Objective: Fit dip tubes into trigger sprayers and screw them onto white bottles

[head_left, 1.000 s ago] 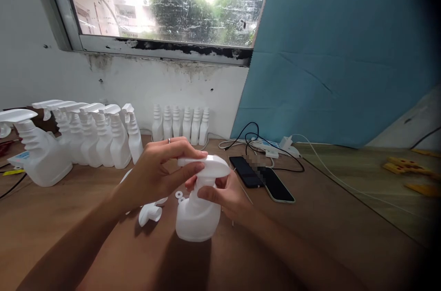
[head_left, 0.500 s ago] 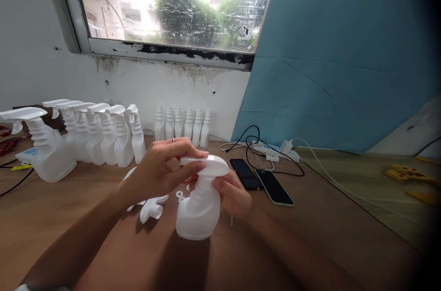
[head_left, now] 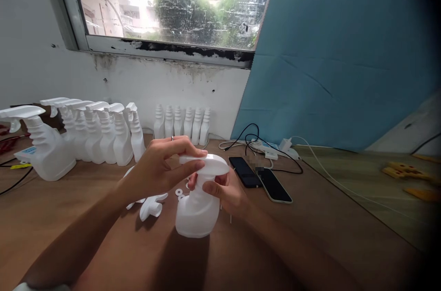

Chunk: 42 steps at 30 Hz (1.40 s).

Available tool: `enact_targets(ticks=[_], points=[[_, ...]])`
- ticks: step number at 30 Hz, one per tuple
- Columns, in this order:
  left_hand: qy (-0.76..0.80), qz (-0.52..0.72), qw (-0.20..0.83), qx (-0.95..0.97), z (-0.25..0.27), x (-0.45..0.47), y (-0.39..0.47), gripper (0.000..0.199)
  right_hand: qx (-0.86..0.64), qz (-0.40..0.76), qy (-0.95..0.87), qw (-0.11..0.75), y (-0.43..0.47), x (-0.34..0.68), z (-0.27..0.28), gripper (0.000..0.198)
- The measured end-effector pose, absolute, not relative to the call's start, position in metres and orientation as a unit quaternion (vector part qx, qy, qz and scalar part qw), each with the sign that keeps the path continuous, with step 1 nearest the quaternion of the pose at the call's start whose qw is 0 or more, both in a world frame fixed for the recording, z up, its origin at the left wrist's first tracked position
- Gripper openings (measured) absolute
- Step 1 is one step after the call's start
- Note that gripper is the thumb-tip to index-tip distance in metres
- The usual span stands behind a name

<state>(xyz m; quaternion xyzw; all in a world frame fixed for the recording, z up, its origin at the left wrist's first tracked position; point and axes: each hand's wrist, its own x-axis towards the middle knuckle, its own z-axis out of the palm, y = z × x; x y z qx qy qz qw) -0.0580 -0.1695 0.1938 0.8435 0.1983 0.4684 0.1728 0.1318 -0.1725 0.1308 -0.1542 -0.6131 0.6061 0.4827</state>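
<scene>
A white spray bottle [head_left: 198,217] stands upright on the brown table in front of me, its trigger sprayer head [head_left: 215,165] seated on the neck. My left hand [head_left: 165,162] pinches the nozzle end of that head between thumb and fingers. Around the neck, just under the head, my right hand [head_left: 229,192] is wrapped, thumb in front and a fingertip showing behind. A loose trigger sprayer head [head_left: 150,208] lies left of the bottle, with another partly hidden beneath my left forearm. Small white washer rings [head_left: 178,192] lie behind the bottle.
Several finished-looking spray bottles [head_left: 122,139] line up at the left, one larger bottle [head_left: 51,153] nearest. Several headless bottles [head_left: 188,123] stand against the wall. Two phones [head_left: 274,185] lie at the right, before cables and a power strip [head_left: 275,149].
My right thumb has shifted left across the front of the bottle's neck, and the fingers have wrapped further round. My left hand keeps its hold on the sprayer head.
</scene>
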Motion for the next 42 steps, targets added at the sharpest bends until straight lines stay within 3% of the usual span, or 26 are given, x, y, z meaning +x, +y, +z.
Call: enact_targets(ticks=[5, 16, 23, 31, 37, 42], points=[[0.185, 0.467, 0.184, 0.845, 0.194, -0.058, -0.172, 0.006, -0.140, 0.604, -0.643, 0.449, -0.170, 0.137, 0.126, 0.033], [0.195, 0.462, 0.207, 0.840, 0.192, -0.059, -0.168, 0.008, -0.171, 0.584, -0.622, 0.493, -0.175, 0.124, 0.134, 0.039], [0.199, 0.478, 0.179, 0.837, 0.192, -0.056, -0.165, 0.006, -0.204, 0.597, -0.676, 0.381, -0.170, 0.133, 0.145, 0.036], [0.185, 0.467, 0.219, 0.836, 0.192, -0.058, -0.163, 0.007, -0.171, 0.574, -0.725, 0.339, -0.171, 0.136, 0.150, 0.041], [0.186, 0.462, 0.224, 0.837, 0.191, -0.058, -0.166, 0.007, -0.190, 0.563, -0.724, 0.350, -0.173, 0.132, 0.146, 0.035], [0.205, 0.469, 0.165, 0.843, 0.191, -0.056, -0.172, 0.006, -0.204, 0.545, -0.722, 0.375, -0.175, 0.134, 0.144, 0.029]])
